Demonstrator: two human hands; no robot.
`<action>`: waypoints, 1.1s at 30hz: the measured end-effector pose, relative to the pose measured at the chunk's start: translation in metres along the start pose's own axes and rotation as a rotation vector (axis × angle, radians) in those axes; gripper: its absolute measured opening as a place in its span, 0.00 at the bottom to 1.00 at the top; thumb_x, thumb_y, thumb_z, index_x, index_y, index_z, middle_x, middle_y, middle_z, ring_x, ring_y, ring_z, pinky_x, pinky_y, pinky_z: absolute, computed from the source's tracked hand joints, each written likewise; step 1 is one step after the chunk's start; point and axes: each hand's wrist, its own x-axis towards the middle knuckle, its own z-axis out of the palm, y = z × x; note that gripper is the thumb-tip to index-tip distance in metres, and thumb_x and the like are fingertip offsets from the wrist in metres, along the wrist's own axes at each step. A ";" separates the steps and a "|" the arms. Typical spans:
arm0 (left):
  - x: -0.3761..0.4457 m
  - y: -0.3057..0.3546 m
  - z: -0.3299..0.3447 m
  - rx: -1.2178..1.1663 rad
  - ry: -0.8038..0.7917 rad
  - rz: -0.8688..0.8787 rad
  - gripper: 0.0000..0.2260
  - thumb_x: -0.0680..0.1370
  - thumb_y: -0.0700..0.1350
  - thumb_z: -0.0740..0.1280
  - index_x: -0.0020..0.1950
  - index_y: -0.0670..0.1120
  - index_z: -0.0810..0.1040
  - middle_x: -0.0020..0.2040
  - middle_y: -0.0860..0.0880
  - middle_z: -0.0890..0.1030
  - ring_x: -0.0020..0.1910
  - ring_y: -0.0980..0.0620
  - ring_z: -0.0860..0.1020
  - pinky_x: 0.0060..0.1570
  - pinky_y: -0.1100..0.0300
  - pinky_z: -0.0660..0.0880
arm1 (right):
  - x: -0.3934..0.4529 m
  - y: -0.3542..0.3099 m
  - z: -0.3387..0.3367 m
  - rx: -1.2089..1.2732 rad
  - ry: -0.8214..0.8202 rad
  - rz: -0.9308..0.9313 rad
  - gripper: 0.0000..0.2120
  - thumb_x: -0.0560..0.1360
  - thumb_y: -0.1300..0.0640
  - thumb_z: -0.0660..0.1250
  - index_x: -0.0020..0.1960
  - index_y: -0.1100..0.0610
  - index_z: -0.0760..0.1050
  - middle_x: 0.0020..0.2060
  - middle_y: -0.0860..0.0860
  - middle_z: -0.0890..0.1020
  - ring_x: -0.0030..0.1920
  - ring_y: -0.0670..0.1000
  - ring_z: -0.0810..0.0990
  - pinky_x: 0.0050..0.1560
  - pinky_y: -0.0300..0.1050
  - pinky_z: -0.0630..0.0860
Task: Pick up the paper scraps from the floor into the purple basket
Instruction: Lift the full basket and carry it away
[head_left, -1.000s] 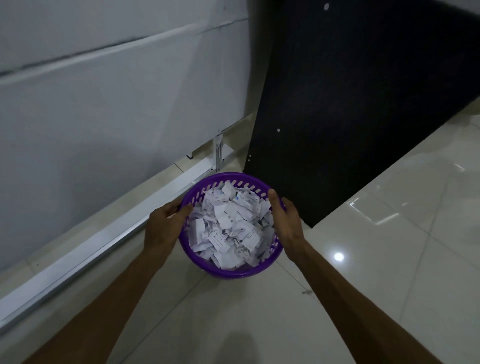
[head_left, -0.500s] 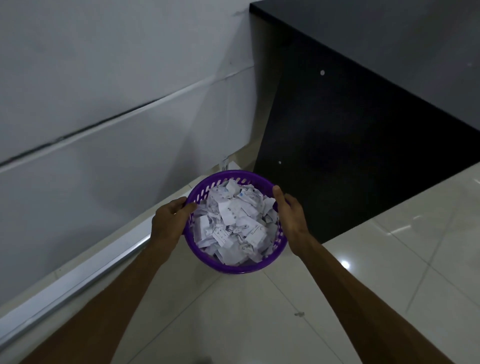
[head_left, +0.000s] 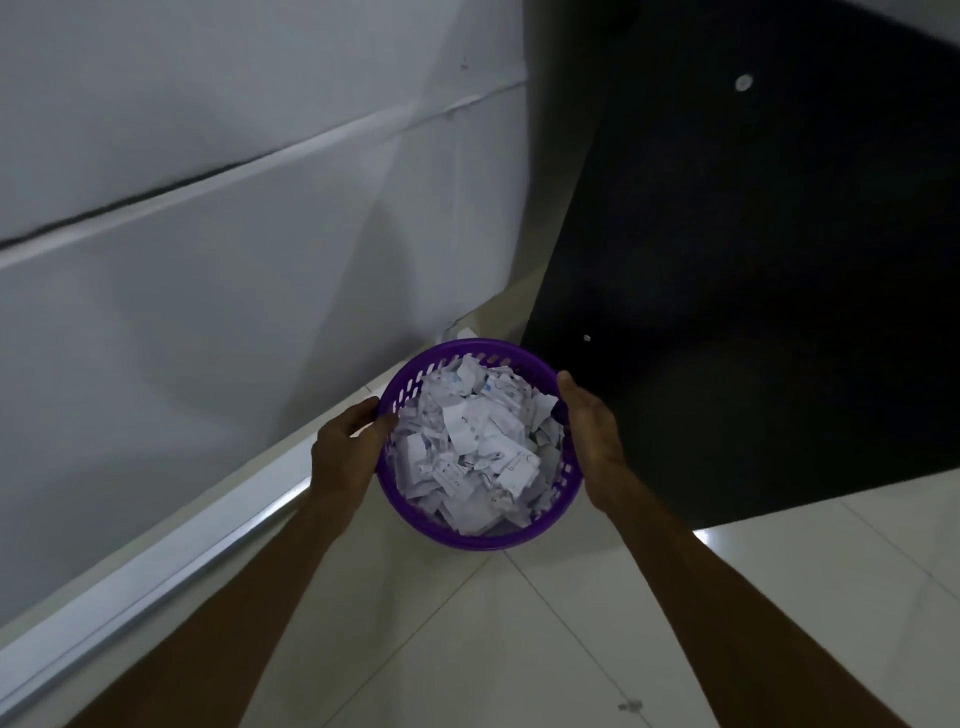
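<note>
A round purple basket (head_left: 470, 540) with slotted walls is held above the pale tiled floor, filled with several white paper scraps (head_left: 475, 447). My left hand (head_left: 345, 452) grips its left rim, thumb hooked over the edge. My right hand (head_left: 592, 436) grips the right rim, thumb on top and fingers hidden behind the wall. One tiny scrap (head_left: 629, 705) lies on the tiles near the bottom edge, between my forearms.
A white wall (head_left: 234, 260) with a metal rail (head_left: 182, 566) along its base runs on the left. A black cabinet (head_left: 753, 286) stands right behind the basket. Glossy floor tiles (head_left: 493, 649) spread below and to the right.
The basket has stayed in both hands and risen slightly with the view; the camera has tilted, so more of the black cabinet side fills the upper right.
</note>
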 end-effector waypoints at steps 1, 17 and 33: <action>0.007 -0.002 -0.002 -0.009 0.016 0.001 0.20 0.73 0.54 0.72 0.62 0.48 0.80 0.54 0.48 0.84 0.52 0.47 0.82 0.52 0.44 0.80 | 0.007 -0.001 0.007 0.018 -0.008 -0.002 0.28 0.75 0.35 0.65 0.67 0.52 0.74 0.56 0.53 0.83 0.51 0.51 0.83 0.44 0.44 0.81; 0.059 -0.020 0.010 0.026 -0.001 -0.018 0.17 0.75 0.49 0.71 0.63 0.47 0.80 0.54 0.47 0.84 0.53 0.46 0.82 0.56 0.45 0.79 | 0.051 0.011 0.019 0.086 -0.066 0.004 0.11 0.79 0.46 0.64 0.55 0.52 0.78 0.48 0.50 0.83 0.48 0.51 0.82 0.44 0.46 0.78; 0.084 -0.028 0.020 0.049 -0.034 -0.041 0.11 0.77 0.46 0.70 0.59 0.47 0.80 0.55 0.45 0.83 0.55 0.44 0.80 0.58 0.47 0.77 | 0.079 0.025 0.027 0.045 -0.055 0.051 0.31 0.76 0.47 0.69 0.76 0.52 0.64 0.66 0.56 0.75 0.61 0.57 0.77 0.50 0.47 0.75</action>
